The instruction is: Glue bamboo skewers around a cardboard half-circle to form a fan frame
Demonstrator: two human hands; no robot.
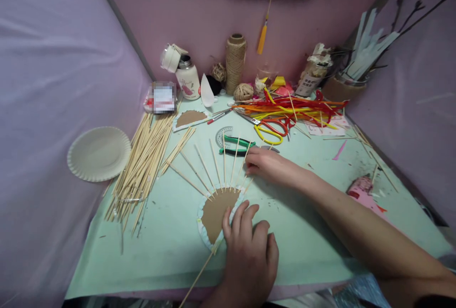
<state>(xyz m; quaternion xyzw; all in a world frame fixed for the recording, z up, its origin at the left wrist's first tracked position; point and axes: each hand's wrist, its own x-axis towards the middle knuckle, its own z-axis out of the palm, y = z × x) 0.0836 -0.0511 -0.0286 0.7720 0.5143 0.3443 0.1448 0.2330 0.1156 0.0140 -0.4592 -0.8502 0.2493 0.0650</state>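
A piece of brown cardboard (216, 213) with a pale scalloped rim lies on the table. Several thin bamboo sticks (200, 164) fan outward from its curved upper edge. My left hand (251, 244) rests on its right side, fingers stretched and slightly apart, hiding that part. At the fan's upper right, my right hand (261, 164) is closed with its fingertips pinched around a bamboo stick (249, 184). Another long stick (197, 277) runs from the cardboard's lower point toward the near table edge. Green-handled pliers (238, 142) lie just behind the right hand.
A large bundle of sticks (146, 165) and a paper plate (99, 154) are at left. Scissors (272, 130), a protractor (223, 136) and red and yellow pipe cleaners (295, 108) lie behind. A bottle (188, 80), twine spool (235, 63) and jars line the back.
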